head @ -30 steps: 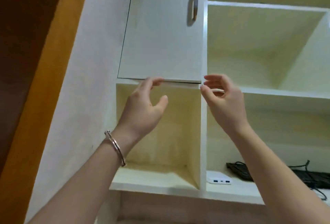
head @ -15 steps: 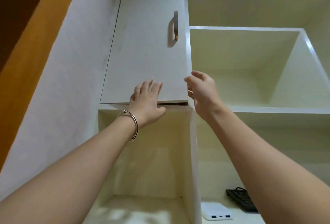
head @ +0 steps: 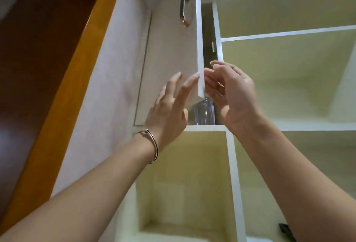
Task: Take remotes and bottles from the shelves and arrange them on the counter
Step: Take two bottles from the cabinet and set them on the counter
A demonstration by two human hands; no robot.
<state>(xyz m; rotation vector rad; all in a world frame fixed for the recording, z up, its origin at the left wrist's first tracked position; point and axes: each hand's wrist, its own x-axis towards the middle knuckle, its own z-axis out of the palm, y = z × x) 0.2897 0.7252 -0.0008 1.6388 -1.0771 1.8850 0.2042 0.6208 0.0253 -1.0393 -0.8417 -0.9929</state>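
A white cabinet door with a metal handle stands partly swung out at the upper left. In the gap behind it a clear bottle stands on the shelf board; its top is hidden by the door. My left hand, with a bangle on the wrist, has spread fingers resting against the door's lower front. My right hand curls its fingers around the door's free edge, just above the bottle.
Open cream shelf compartments lie to the right and below. A dark object peeks out at the bottom right. A white wall and a brown wooden frame run along the left.
The cabinet door has swung out from shut to partly open, showing the bottle behind it. Both hands rose to its lower edge, and my view tilted upward.
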